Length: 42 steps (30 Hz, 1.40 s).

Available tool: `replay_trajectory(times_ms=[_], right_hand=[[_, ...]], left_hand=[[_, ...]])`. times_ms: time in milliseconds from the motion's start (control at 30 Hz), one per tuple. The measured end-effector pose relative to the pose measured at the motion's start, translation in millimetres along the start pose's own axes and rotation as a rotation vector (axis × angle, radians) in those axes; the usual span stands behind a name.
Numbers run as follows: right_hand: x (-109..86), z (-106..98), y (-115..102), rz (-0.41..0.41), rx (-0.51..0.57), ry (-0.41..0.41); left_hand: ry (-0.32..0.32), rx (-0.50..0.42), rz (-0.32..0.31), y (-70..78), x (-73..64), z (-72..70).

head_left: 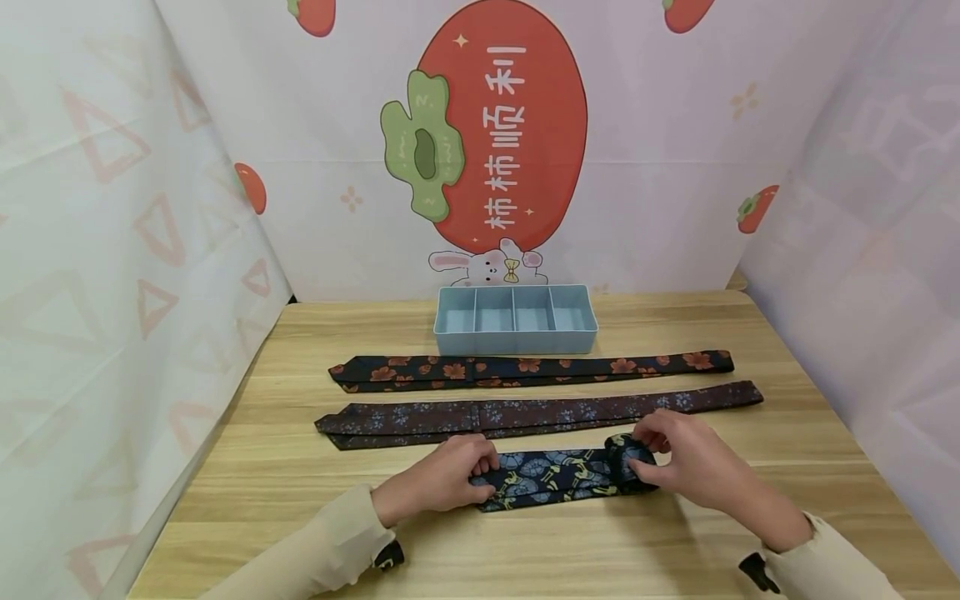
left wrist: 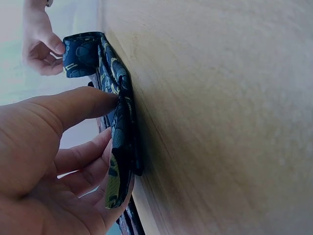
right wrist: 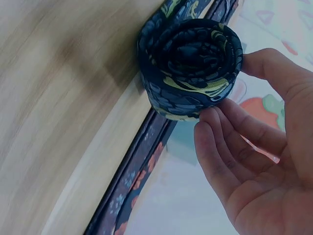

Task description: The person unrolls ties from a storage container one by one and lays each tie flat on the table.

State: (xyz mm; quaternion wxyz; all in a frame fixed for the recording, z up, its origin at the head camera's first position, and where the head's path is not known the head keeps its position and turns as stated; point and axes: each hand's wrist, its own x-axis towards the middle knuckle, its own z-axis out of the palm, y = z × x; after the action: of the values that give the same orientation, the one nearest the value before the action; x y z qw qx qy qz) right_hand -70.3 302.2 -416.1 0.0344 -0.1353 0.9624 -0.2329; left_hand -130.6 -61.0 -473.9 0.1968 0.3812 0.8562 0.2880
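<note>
A dark navy necktie (head_left: 551, 479) with blue and yellow figures lies crosswise near the front, partly rolled up. Its right part is wound into a coil (right wrist: 190, 98), whose spiral layers show in the right wrist view. My right hand (head_left: 697, 462) holds this coil between thumb and fingertips. At the tie's flat left end, my left hand (head_left: 446, 473) grips the fabric, thumb on the near side and fingers on the far side. The left wrist view shows the pointed tip (left wrist: 115, 183) of the tie beside those fingers.
Behind it lie a dark maroon necktie (head_left: 555, 412) with small blue flowers and a black necktie (head_left: 577, 367) with orange flowers, both stretched flat. Farther back stands a light blue four-compartment box (head_left: 517, 342). Printed cloth (head_left: 645, 225) hangs around the wooden table (head_left: 540, 554).
</note>
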Motion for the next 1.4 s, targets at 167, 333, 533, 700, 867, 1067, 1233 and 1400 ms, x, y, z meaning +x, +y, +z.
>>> replay_trajectory(times_ms=[167, 333, 533, 700, 867, 1067, 1233, 1400], right_hand=[[-5.7, -6, 9, 0.031, -0.005, -0.012], [-9.0, -8, 17, 0.027, -0.012, 0.012], [-8.1, -12, 14, -0.029, -0.036, 0.044], [-0.8, -14, -4, -0.098, -0.046, 0.044], [8.5, -5, -13, -0.169, -0.009, 0.007], [9.7, 4, -8, -0.121, -0.045, -0.020], [5.7, 5, -2, -0.080, -0.066, -0.005], [1.4, 6, 7, -0.060, -0.100, 0.033]], left_hand=[[0.001, -0.003, 0.005, 0.3, 1.1, 0.6], [-0.003, 0.000, -0.002, -0.8, 2.0, 0.2], [-0.004, 0.009, -0.009, -1.6, 1.1, -0.5], [-0.010, 0.005, -0.022, 0.0, 1.2, -2.1], [-0.011, -0.005, -0.021, 0.4, 1.1, -2.4], [-0.012, -0.016, -0.028, -6.0, -1.9, -2.3], [-0.010, -0.017, -0.041, -12.0, -5.4, -5.8], [-0.009, -0.023, -0.045, -13.9, -10.5, -9.4]])
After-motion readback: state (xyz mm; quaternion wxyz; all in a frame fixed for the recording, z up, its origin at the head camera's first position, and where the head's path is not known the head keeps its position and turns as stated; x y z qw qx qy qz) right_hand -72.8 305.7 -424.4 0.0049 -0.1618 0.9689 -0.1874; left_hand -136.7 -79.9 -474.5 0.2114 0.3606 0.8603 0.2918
